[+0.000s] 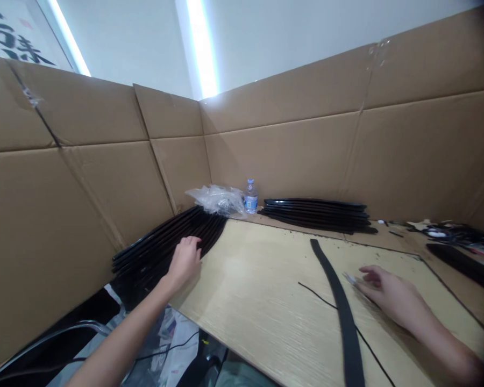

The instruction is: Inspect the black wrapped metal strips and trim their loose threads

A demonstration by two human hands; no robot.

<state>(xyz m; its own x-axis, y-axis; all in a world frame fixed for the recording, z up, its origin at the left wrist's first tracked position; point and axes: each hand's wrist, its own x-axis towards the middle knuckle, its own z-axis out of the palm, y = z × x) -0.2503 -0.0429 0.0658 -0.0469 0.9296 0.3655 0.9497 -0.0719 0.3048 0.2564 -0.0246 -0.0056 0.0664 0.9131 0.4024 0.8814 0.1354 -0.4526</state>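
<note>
My left hand (pixel 186 262) is at the right edge of a fanned stack of black strips (pixel 157 244). Its fingers are loosely bent, with thumb and forefinger apart and no strip visible between them. Over the right part of the board, my right hand (pixel 393 295) pinches a small whitish, translucent piece (pixel 350 278), too blurred to name. To its left, a single flat, curved black strip (pixel 339 301) lies lengthwise on the pale board (pixel 262 285). A thin black cord (pixel 317 294) passes beneath that strip and comes out on its right side.
Behind the board stand a water bottle (pixel 250 198), a crumpled clear plastic bag (pixel 220 200) and a second stack of black strips (pixel 317 215). Small dark scraps (pixel 447 232) and another black strip (pixel 463 266) lie at right. Cardboard walls (pixel 282 156) enclose the far and left sides.
</note>
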